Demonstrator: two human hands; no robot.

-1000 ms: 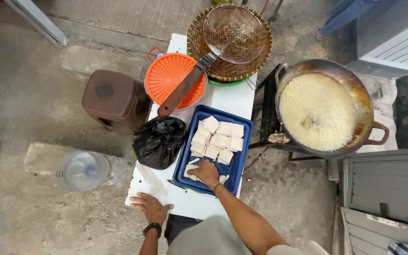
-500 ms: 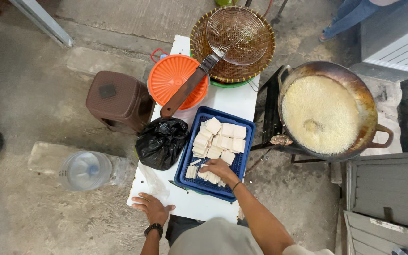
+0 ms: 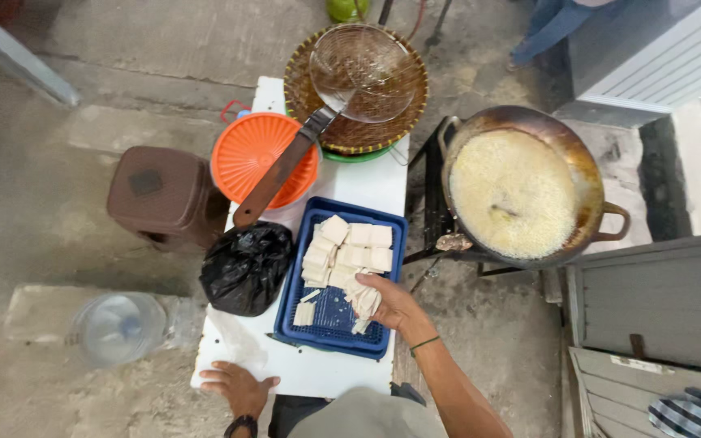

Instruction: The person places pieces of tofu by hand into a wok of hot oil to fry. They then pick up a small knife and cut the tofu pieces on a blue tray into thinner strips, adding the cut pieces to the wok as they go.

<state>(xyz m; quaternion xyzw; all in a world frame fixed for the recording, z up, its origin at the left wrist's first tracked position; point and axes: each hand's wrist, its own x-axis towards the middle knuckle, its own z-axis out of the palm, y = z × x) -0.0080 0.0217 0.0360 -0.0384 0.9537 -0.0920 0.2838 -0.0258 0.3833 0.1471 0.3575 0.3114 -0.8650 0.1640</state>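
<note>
A blue perforated tray [image 3: 324, 324] lies on a white table [image 3: 318, 373] and holds several pale tofu slices [image 3: 349, 247] toward its far end. My right hand [image 3: 391, 304] is over the tray's right side, closed around a handful of tofu slices [image 3: 363, 302]. My left hand [image 3: 237, 384] rests flat on the table's near left edge and holds nothing. To the right, a dark wok [image 3: 521, 186] of foaming oil sits on a stand.
A black plastic bag [image 3: 245, 266] lies left of the tray. Behind it stand an orange ribbed lid [image 3: 249, 162], a woven basket [image 3: 350, 134] and a wire skimmer [image 3: 359, 61] with a long handle. A brown stool [image 3: 164, 195] and a clear water jug [image 3: 115, 328] sit on the floor.
My right hand has gathered tofu slices from the tray's near end and lifted them toward the right side. My left hand has stayed on the table edge.
</note>
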